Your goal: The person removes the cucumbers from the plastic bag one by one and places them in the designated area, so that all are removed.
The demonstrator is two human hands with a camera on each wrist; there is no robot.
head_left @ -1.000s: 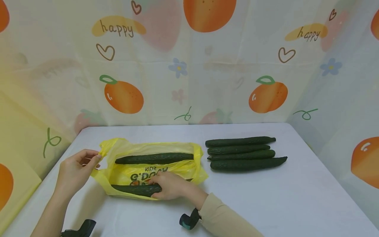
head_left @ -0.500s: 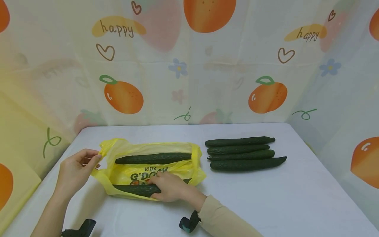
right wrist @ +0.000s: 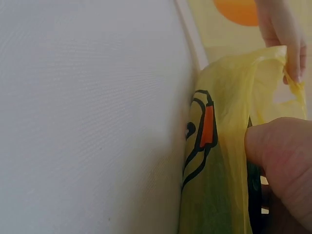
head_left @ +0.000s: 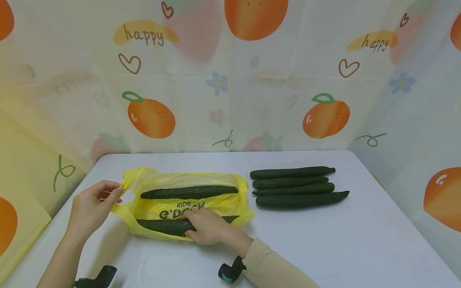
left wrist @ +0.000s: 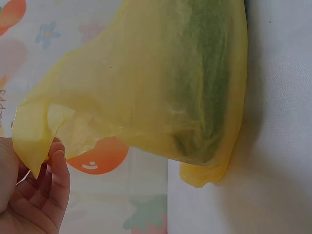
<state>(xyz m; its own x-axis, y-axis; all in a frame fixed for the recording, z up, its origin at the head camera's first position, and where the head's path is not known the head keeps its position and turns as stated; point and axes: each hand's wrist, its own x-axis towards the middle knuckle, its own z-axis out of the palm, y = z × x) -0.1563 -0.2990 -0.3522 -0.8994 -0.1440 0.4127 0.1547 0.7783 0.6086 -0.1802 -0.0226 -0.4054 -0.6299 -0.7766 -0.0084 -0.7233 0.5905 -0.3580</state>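
A yellow plastic bag (head_left: 151, 206) lies on its side on the table, its opening spread. Two cucumbers are in it: a far cucumber (head_left: 189, 192) and a near cucumber (head_left: 162, 226). My right hand (head_left: 208, 227) reaches over the bag's near edge and grips the near cucumber around its middle, covering part of it. At the left end, my left hand (head_left: 91, 206) pinches the bag's handle between thumb and fingers. Through the thin plastic (left wrist: 122, 87) in the left wrist view, a green shape shows. In the right wrist view, my thumb (right wrist: 282, 161) lies beside the bag's edge.
Several more cucumbers (head_left: 301, 199) lie side by side at the back right of the white table (head_left: 324, 248). Black wrist cameras (head_left: 230, 270) sit under both forearms. A fruit-printed cloth (head_left: 252, 80) hangs behind the table and along its sides.
The near cucumber has shifted slightly away from me, and more of its right end shows. The bag's right end has moved a little to the right. My left hand stays in place.
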